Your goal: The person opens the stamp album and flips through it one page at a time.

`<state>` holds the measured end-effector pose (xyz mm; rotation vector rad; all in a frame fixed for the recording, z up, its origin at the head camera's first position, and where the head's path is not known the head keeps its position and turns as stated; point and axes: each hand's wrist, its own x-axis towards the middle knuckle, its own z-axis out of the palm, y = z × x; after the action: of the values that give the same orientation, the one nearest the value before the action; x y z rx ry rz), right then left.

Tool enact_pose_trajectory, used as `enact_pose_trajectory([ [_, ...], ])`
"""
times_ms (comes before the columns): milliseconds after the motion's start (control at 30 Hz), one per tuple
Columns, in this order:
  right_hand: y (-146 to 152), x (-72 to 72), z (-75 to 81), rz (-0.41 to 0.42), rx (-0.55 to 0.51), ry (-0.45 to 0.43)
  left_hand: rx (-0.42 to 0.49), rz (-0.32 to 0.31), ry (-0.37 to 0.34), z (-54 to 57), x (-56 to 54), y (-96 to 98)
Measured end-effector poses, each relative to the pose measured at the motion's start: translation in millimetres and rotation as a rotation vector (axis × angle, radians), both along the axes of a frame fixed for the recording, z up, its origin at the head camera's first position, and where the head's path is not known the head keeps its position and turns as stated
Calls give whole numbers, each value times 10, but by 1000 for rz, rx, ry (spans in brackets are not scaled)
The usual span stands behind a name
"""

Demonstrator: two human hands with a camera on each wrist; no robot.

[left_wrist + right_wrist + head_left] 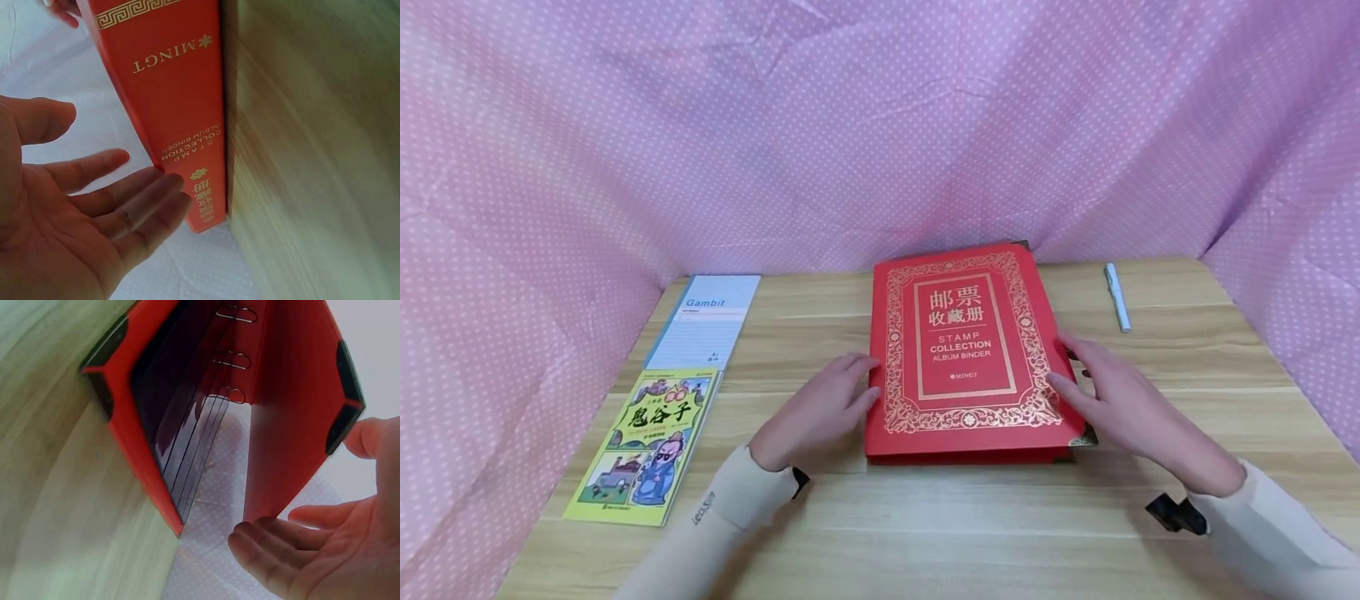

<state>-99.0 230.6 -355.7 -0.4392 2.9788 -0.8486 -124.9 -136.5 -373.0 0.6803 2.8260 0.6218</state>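
A thick red stamp album binder [955, 400] with gold print lies in the middle of the table, its front cover on top. My left hand [820, 408] is at its left side; in the left wrist view the fingers [134, 203] are mostly straight, the tips at the printed spine. On the other side my right hand [1123, 408] has its thumb by the cover's right edge. Below that edge the right fingers [278, 544] are loosely bent, close to or touching the cover. Metal rings [231, 359] and dark pages [178, 394] show inside the gap under the cover.
To the left on the wooden table [955, 533] lie a pale blue Gambit notebook [703, 333] and a yellow comic-style book [640, 450], nearly edge to edge. A white pen [1117, 297] lies at the back right. Pink dotted cloth [850, 125] hangs behind the table.
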Motion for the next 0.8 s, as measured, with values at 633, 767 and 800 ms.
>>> enact_pose_trajectory([
  [633,230,-17,723,267,-268,181,67,-138,-45,74,-57,376],
  [767,13,-78,728,387,-411,318,181,-161,91,341,-118,374],
  [800,-62,-99,712,427,-470,355,223,-174,145,426,-130,381],
])
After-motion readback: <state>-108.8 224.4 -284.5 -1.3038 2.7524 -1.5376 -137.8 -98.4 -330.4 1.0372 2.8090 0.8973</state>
